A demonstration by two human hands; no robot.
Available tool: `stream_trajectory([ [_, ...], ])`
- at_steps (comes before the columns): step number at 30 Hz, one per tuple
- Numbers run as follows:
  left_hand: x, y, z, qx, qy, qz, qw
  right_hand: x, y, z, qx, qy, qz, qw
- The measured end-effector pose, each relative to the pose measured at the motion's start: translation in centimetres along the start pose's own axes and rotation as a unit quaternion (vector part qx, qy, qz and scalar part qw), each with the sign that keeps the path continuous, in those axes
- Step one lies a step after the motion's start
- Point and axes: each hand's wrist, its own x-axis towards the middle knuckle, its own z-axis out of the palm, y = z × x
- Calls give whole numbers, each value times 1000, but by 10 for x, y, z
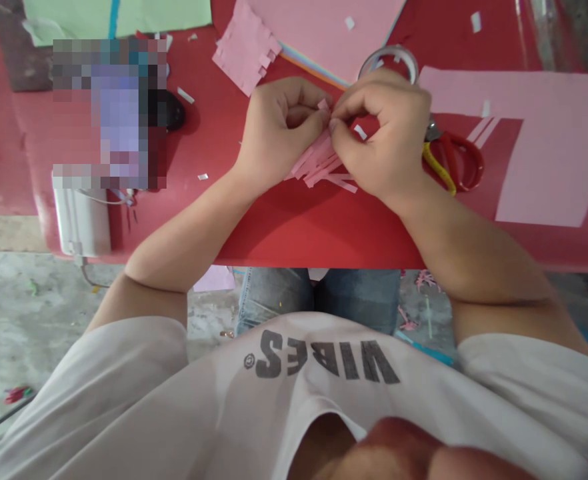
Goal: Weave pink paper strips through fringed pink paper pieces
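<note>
Head view, looking down on a red tabletop, with a grey concrete floor showing beyond its near edge. At upper left I see one green paper sheet. Below it a pixelated patch hides whatever lies there, and a black object pokes out beside it, too covered for me to name. One white plastic box sits at the near edge, trailing a cord.

At centre the left hand and right hand nearly meet, their fingertips pinching a bunch of narrow pink paper strips that fan downward over the tabletop. I count three larger pink sheets: a notched one and a wide one above the hands, and a cut one at right. Just beside the right hand are one pair of scissors with red and yellow handles and, above it, one roll of clear tape. Small white paper scraps are scattered around.
</note>
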Motion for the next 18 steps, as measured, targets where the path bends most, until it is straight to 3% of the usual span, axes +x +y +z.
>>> stream_trajectory([
  [5, -1, 4, 2, 3, 25, 2, 1000, -1, -9, -5, -13, -26, 10, 1000],
  [11, 0, 11, 3, 7, 58, 10, 998, 0, -15, -5, 80, 19, 23, 996],
  [18, 0, 6, 5, 5, 55, 1, 998, -1, -20, -7, 56, 24, -2, 998],
])
